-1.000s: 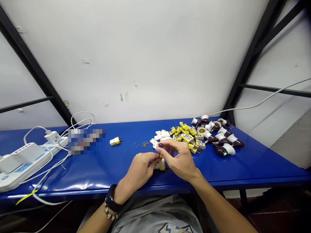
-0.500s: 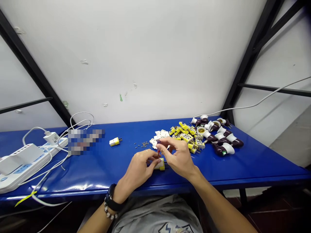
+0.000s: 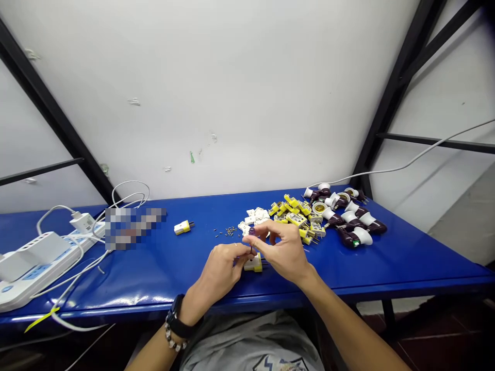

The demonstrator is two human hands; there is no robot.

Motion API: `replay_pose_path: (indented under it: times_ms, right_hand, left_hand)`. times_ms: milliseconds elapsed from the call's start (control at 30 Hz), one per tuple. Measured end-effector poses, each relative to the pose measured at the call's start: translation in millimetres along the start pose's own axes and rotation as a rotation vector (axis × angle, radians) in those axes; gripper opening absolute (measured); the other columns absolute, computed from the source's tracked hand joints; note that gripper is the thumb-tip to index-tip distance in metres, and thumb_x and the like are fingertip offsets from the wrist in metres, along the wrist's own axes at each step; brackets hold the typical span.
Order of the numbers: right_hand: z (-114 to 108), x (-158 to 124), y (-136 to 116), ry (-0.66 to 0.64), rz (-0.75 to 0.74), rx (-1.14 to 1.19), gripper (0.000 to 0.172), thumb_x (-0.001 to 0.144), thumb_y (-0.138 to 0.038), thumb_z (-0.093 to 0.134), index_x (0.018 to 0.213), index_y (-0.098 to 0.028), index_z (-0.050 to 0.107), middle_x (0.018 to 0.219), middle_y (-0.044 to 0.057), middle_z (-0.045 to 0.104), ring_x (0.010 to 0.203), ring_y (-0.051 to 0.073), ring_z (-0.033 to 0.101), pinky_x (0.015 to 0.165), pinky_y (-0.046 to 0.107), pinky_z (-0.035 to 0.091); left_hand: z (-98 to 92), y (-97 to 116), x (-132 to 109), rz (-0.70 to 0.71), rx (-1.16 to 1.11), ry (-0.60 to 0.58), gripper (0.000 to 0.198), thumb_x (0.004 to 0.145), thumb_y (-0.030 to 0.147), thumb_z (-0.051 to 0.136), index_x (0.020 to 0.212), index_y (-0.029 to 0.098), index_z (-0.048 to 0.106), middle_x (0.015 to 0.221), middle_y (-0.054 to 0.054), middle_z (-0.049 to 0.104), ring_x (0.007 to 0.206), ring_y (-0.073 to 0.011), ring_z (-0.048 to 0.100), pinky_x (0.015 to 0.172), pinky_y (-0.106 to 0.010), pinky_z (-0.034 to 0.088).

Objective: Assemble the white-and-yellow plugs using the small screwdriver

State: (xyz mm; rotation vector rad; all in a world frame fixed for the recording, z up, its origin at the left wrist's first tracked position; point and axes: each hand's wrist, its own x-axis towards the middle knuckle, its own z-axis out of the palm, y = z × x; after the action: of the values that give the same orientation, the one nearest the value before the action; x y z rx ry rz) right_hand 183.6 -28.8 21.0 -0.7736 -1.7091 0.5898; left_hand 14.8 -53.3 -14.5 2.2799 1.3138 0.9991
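Note:
A yellow and white plug point(image 3: 253, 263) lies near the table's front edge, prongs to the right. My left hand point(image 3: 224, 265) is at its left side, fingertips pinched around the thin shaft just above the plug. Upright over the plug stands a small screwdriver point(image 3: 251, 233) with a dark purplish handle, gripped between thumb and fingers of my right hand point(image 3: 284, 250). Its tip is hidden by the fingers. Behind my hands are loose screws point(image 3: 231, 232), white covers point(image 3: 257, 216) and a heap of opened yellow plug parts point(image 3: 297, 219).
Several dark and white lamp holders point(image 3: 353, 221) lie at the right of the blue table point(image 3: 147, 273). One yellow and white plug point(image 3: 182, 227) lies alone left of the screws. A white power strip point(image 3: 42, 273) with cables is at the far left, beside a blurred patch.
The screwdriver handle stands slightly lower and my right fingers have shifted around it. My left fingertips have moved up off the plug onto the shaft, leaving more of the plug showing.

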Motion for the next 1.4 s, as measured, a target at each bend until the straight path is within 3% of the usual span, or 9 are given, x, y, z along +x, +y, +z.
replay_pose_path:
  times_ms: [133, 267, 633, 767, 933, 1000, 1100, 1233, 1400]
  right_hand:
    - [-2, -1, 2, -0.095, 0.032, 0.037, 0.021, 0.088, -0.031, 0.068, 0.104, -0.020, 0.077, 0.087, 0.006, 0.078, 0.062, 0.015, 0.066, 0.049, 0.024, 0.047]
    - [-3, 0, 2, -0.063, -0.038, -0.034, 0.014, 0.087, -0.028, 0.070, 0.090, -0.017, 0.078, 0.069, 0.003, 0.074, 0.055, 0.013, 0.061, 0.052, 0.024, 0.046]
    - [-1, 0, 4, -0.034, -0.045, -0.070, 0.013, 0.086, -0.029, 0.071, 0.088, -0.017, 0.077, 0.073, 0.003, 0.076, 0.056, 0.013, 0.062, 0.054, 0.025, 0.047]
    - [1, -1, 4, 0.020, -0.091, -0.142, 0.009, 0.085, -0.026, 0.072, 0.084, -0.018, 0.074, 0.073, 0.003, 0.075, 0.054, 0.012, 0.059, 0.055, 0.026, 0.048]
    - [4, -3, 3, 0.051, -0.041, -0.026, 0.011, 0.085, -0.028, 0.072, 0.083, -0.018, 0.073, 0.069, 0.002, 0.072, 0.055, 0.013, 0.062, 0.052, 0.025, 0.048]
    - [-2, -3, 1, 0.090, -0.034, 0.037, 0.012, 0.088, -0.030, 0.069, 0.089, -0.018, 0.073, 0.073, 0.002, 0.072, 0.060, 0.014, 0.065, 0.055, 0.025, 0.051]
    - [-24, -2, 1, 0.237, -0.037, 0.038, 0.019, 0.094, -0.033, 0.062, 0.104, -0.021, 0.071, 0.085, 0.003, 0.071, 0.072, 0.016, 0.067, 0.065, 0.028, 0.054]
    - [-68, 0, 13, 0.247, 0.011, -0.249, 0.025, 0.096, -0.038, 0.056, 0.108, -0.022, 0.071, 0.092, 0.005, 0.067, 0.073, 0.016, 0.061, 0.065, 0.030, 0.049]
    - [-105, 0, 44, 0.128, 0.242, -0.716, 0.040, 0.085, -0.053, 0.066, 0.109, -0.021, 0.072, 0.105, 0.008, 0.069, 0.091, 0.026, 0.065, 0.075, 0.036, 0.050]
  left_hand:
    - [1.1, -2, 0, 0.009, -0.007, -0.012, 0.026, 0.093, 0.012, 0.051, 0.083, 0.020, 0.073, 0.079, -0.003, 0.075, 0.074, -0.0170, 0.069, 0.068, -0.023, 0.044]
    - [1.9, -4, 0, 0.012, -0.005, 0.001, 0.027, 0.092, 0.008, 0.051, 0.081, 0.020, 0.072, 0.075, -0.001, 0.073, 0.073, -0.0155, 0.069, 0.069, -0.022, 0.044]
    - [1.5, -4, 0, 0.006, 0.014, -0.011, 0.025, 0.091, 0.008, 0.052, 0.083, 0.020, 0.073, 0.078, -0.002, 0.075, 0.074, -0.0152, 0.069, 0.067, -0.022, 0.044]
    - [1.7, -5, 0, 0.004, 0.021, -0.013, 0.027, 0.090, 0.007, 0.052, 0.093, 0.021, 0.075, 0.088, -0.003, 0.078, 0.076, -0.0170, 0.071, 0.069, -0.024, 0.046]
    - [1.4, -2, -1, -0.007, 0.032, -0.032, 0.024, 0.094, 0.015, 0.053, 0.096, 0.022, 0.075, 0.092, -0.003, 0.078, 0.082, -0.0179, 0.071, 0.074, -0.026, 0.050]
    - [1.6, 1, -3, -0.005, 0.056, -0.047, 0.019, 0.093, 0.025, 0.060, 0.105, 0.024, 0.074, 0.101, -0.004, 0.076, 0.092, -0.0195, 0.071, 0.081, -0.028, 0.052]
    - [-1.3, 3, -7, -0.016, 0.109, -0.104, 0.029, 0.089, 0.034, 0.068, 0.117, 0.027, 0.070, 0.114, -0.003, 0.074, 0.103, -0.0219, 0.068, 0.091, -0.032, 0.051]
    - [-26.2, -7, -19, -0.130, 0.194, -0.172, 0.027, 0.091, 0.035, 0.063, 0.115, 0.029, 0.071, 0.114, -0.003, 0.074, 0.103, -0.0233, 0.068, 0.092, -0.034, 0.051]
    - [-92.5, -45, -37, -0.435, 0.338, -0.186, 0.033, 0.083, 0.048, 0.065, 0.106, 0.026, 0.073, 0.102, -0.004, 0.076, 0.088, -0.0256, 0.069, 0.076, -0.032, 0.053]
